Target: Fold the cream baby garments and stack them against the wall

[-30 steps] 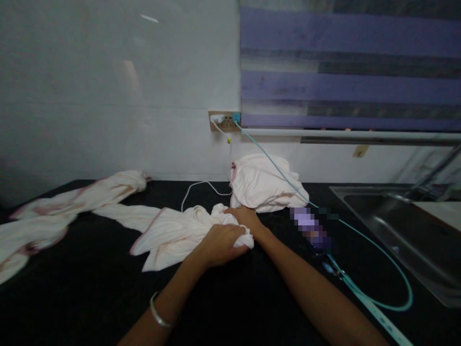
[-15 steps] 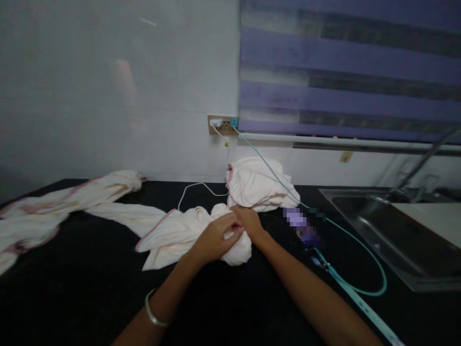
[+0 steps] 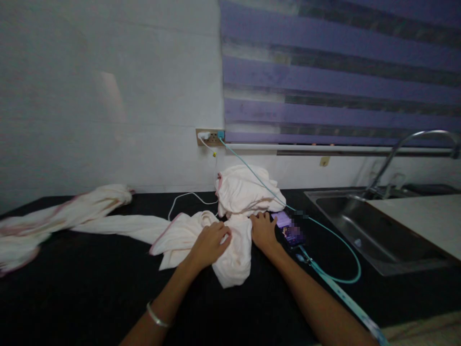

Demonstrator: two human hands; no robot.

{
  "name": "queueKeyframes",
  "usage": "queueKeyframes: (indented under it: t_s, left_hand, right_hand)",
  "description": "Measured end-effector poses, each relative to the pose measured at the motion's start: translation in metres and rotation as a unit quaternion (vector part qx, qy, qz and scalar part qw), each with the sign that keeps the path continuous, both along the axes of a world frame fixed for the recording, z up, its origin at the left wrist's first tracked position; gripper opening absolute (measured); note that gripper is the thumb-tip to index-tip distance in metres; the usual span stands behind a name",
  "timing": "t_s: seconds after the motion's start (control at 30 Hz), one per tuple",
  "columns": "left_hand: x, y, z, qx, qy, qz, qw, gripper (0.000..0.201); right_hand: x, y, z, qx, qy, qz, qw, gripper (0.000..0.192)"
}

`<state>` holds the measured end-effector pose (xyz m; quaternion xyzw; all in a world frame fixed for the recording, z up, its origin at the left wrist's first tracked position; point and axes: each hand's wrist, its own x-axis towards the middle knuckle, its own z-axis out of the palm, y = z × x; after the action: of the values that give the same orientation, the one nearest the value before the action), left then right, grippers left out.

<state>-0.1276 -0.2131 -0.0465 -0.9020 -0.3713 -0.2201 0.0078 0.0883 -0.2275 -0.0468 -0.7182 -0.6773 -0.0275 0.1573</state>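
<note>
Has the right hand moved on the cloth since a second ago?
Yes. The right hand has slid off the top of the cloth towards the phone, and now lies at the cloth's right edge.

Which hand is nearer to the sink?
The right hand. It rests on the cloth, with the sink farther to its right. The left hand is farther left.
</note>
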Motion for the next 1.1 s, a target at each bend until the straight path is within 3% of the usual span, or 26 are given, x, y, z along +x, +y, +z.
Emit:
queueKeyframes:
  t_s: [0.13,0.3,0.43,0.5,0.6,0.67,0.8,0.9,1.1]
  left_hand:
    - [0.014,-0.009,-0.002,-0.001,0.021,-0.021,1.000,0.021]
    - [0.014,-0.009,-0.009,0.011,-0.012,-0.028,0.999,0.018]
    - [0.018,-0.010,-0.011,0.034,-0.051,-0.045,0.997,0.020]
    - [0.021,-0.012,-0.010,0.052,-0.065,-0.056,0.995,0.021]
    - [0.025,-0.017,-0.006,0.080,-0.089,-0.080,0.990,0.018]
    - [0.026,-0.019,-0.003,0.089,-0.110,-0.108,0.984,0.017]
    - [0.026,-0.025,0.002,0.101,-0.131,-0.149,0.975,0.019]
    - [0.031,-0.034,0.002,0.117,-0.110,-0.187,0.969,0.021]
    - [0.048,-0.056,0.000,0.133,0.005,-0.243,0.961,0.021]
  right_hand:
    - [0.004,0.002,0.004,-0.019,0.016,-0.011,1.000,0.037]
    - [0.000,-0.004,0.009,0.073,0.014,0.021,0.997,0.033]
    - [-0.005,-0.009,0.015,0.141,0.064,0.068,0.986,0.055]
    - [-0.008,-0.009,0.015,0.169,0.123,0.132,0.969,0.055]
    - [-0.016,-0.004,0.011,0.195,0.249,0.230,0.920,0.038]
    - [-0.023,0.001,0.005,0.193,0.342,0.249,0.885,0.026]
    - [-0.032,0.013,-0.007,0.060,0.512,0.241,0.822,0.018]
    - [-0.028,0.017,-0.006,-0.019,0.546,0.250,0.799,0.020]
    - [-0.011,0.009,0.006,-0.206,0.597,0.270,0.726,0.055]
